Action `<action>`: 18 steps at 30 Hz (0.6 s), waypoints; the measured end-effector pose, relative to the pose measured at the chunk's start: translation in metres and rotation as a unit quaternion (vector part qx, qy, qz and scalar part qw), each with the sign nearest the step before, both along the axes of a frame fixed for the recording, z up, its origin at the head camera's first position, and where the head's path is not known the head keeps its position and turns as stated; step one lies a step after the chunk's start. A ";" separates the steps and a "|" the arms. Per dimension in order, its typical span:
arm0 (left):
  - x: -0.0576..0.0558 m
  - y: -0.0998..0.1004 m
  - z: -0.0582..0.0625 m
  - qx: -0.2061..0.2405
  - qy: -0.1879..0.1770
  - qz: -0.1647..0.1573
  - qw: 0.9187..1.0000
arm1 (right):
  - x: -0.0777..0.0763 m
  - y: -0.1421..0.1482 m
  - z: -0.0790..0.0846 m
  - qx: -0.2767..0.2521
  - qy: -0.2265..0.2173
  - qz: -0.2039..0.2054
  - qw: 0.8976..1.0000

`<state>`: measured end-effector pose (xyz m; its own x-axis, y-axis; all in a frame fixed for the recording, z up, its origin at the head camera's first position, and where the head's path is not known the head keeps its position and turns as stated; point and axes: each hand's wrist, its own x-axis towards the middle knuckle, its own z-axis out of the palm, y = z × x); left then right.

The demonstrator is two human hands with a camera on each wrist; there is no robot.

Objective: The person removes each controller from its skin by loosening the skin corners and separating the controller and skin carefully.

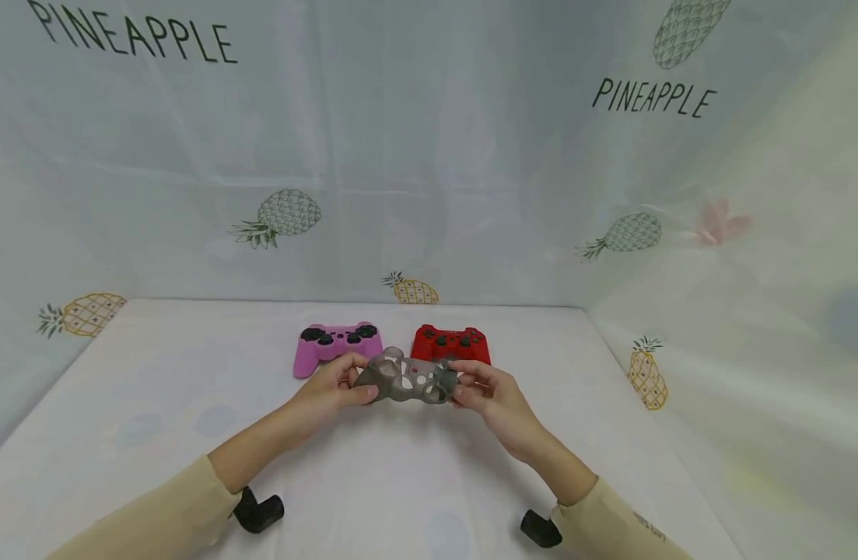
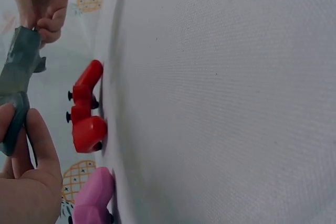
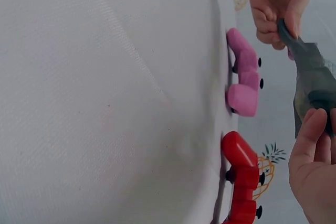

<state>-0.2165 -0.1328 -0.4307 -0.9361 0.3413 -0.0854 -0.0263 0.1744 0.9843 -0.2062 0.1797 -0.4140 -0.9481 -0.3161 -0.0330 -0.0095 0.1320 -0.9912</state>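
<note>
Above the white bench (image 1: 372,482) we hold a smoky, see-through controller shell (image 1: 413,376) with round openings, raised clear of the cloth. Our left hand (image 1: 329,386) pinches one end between thumb and fingers, and our right hand (image 1: 497,400) grips the other end the same way. Just beyond the shell, as we look at it from the head view, a pink controller (image 1: 340,340) sits to the left and a red controller (image 1: 451,341) to the right, well within reach of each other yet apart, both resting on the bench. Behind them we see a pineapple-printed curtain (image 1: 429,155).
</note>
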 end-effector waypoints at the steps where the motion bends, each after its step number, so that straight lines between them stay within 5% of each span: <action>1: 0.000 0.000 0.000 -0.002 0.002 -0.007 1.000 | 0.000 0.000 0.000 0.001 0.004 0.002 1.000; 8: 0.001 0.001 0.000 -0.005 -0.011 -0.048 0.999 | 0.000 -0.006 0.002 -0.025 -0.017 -0.034 0.999; 18: 0.000 0.012 0.000 0.039 -0.024 0.048 0.998 | -0.001 -0.009 0.005 -0.069 -0.044 -0.101 0.991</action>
<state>-0.2168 -0.1210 -0.4306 -0.9603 0.2573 -0.1081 -0.0868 0.0927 0.9919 -0.2069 0.1709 -0.4089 -0.9880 -0.1269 -0.0879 0.0905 -0.0150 -0.9958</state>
